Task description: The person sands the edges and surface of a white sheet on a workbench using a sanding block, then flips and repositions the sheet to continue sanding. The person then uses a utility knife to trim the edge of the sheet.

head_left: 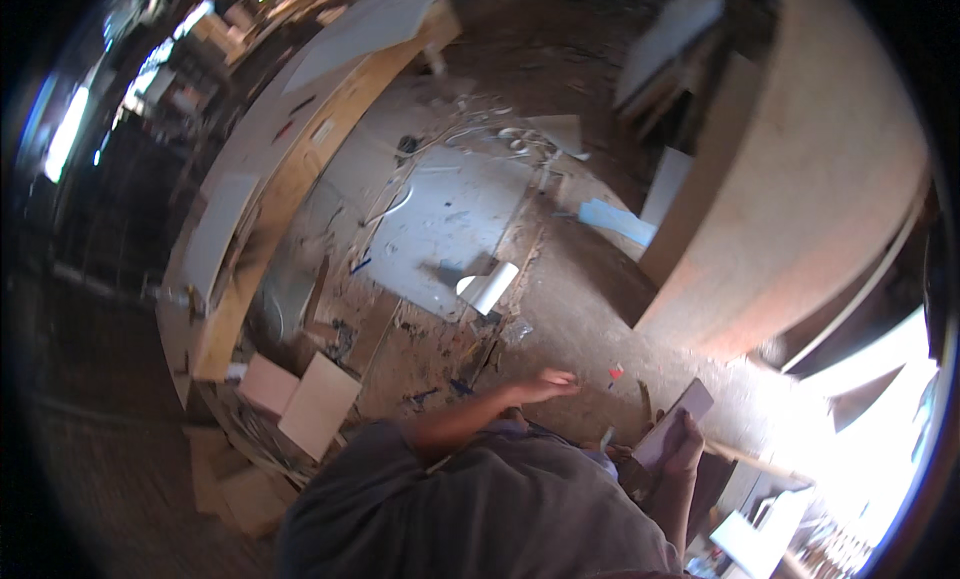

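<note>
My left hand (548, 384) is held out in front of my body, above the dusty floor. Its fingers are loosely bent and a little apart, and nothing shows in them. Lower right, my right hand (686, 445) grips a flat brownish board (672, 425) by its side, with the board tilted up beside my body. Part of the board's lower end is lost in shadow. A small red scrap (616, 373) lies on the floor between the two hands.
A long wooden-edged workbench (300, 214) runs along the left. Ahead lie a grey sheet (440, 229) and a curled white strip (490, 289). Square wood pieces (318, 407) rest at lower left. A large curved panel (800, 189) stands at right, near a light-blue piece (615, 220).
</note>
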The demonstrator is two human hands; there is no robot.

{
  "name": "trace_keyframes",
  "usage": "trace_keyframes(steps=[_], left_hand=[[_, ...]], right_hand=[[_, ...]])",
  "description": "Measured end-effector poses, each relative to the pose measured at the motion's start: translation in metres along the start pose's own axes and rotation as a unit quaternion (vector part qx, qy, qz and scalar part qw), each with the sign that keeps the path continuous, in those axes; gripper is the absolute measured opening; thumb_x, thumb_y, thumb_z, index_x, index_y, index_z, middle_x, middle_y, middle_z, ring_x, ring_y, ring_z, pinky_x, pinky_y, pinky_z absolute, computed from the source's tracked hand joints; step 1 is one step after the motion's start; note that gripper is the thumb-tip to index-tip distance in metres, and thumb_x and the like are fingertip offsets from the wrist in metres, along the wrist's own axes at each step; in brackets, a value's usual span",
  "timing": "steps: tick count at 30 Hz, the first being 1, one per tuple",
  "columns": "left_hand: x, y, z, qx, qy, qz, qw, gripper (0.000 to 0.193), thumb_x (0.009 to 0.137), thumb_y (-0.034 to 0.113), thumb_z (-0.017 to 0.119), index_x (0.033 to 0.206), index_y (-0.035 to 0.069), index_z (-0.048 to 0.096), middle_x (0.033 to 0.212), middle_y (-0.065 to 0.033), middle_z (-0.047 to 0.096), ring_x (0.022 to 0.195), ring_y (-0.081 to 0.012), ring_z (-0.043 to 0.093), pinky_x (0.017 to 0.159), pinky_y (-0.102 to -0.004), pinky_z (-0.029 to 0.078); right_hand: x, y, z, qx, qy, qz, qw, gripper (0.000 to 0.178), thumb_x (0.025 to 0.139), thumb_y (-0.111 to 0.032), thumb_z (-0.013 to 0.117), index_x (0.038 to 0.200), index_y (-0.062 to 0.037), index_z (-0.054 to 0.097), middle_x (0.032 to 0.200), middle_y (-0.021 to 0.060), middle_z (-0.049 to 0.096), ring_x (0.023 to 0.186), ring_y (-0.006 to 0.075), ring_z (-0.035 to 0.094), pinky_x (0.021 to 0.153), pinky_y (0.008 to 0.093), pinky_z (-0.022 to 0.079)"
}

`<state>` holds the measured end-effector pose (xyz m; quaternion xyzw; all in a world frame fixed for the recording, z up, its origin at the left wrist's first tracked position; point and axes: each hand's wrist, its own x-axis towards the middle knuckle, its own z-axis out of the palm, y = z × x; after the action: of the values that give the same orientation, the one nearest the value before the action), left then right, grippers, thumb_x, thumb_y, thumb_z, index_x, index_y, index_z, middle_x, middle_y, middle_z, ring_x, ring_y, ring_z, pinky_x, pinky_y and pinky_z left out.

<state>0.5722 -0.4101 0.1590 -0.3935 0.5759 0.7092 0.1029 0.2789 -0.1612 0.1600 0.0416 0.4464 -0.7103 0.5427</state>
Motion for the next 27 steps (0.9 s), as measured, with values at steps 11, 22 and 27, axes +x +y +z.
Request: trace_keyframes(steps=[11, 22, 27], left_hand=[[-0.157, -0.426, -0.275, 0.224, 0.353, -0.252, 0.873, 0.052, 0.095, 0.053, 0.066, 0.121, 0.009, 0.073, 0.111, -0.015, 0.074, 0.098, -0.0313, 0.07, 0.088, -0.0464, 0.054], [-0.089, -0.287, -0.255, -0.319, 0.37, -0.321, 0.811, 0.05, 0.099, 0.048, 0.066, 0.129, 0.008, 0.069, 0.113, -0.0107, 0.071, 0.088, -0.0213, 0.066, 0.072, -0.038, 0.051], [-0.087, -0.235, -0.318, -0.232, 0.388, -0.253, 0.855, 0.04, 0.101, 0.044, 0.063, 0.119, 0.009, 0.071, 0.09, -0.004, 0.068, 0.07, -0.0171, 0.06, 0.058, -0.0338, 0.045]], right_hand=[[0.12, 0.016, 0.194, -0.02, 0.023, 0.079, 0.996, 0.061, 0.096, -0.057, 0.054, 0.136, -0.0107, 0.056, 0.129, 0.0145, 0.064, 0.118, 0.0378, 0.061, 0.098, 0.0657, 0.049], [0.433, -0.006, 0.366, -0.122, 0.009, 0.05, 0.991, 0.059, 0.099, -0.053, 0.051, 0.139, -0.0093, 0.057, 0.113, 0.0101, 0.065, 0.105, 0.0275, 0.064, 0.093, 0.0432, 0.054], [0.56, 0.029, 0.625, -0.384, -0.109, 0.094, 0.912, 0.063, 0.096, -0.057, 0.064, 0.132, -0.0065, 0.061, 0.1, 0.0096, 0.067, 0.082, 0.0214, 0.067, 0.069, 0.0368, 0.058]])
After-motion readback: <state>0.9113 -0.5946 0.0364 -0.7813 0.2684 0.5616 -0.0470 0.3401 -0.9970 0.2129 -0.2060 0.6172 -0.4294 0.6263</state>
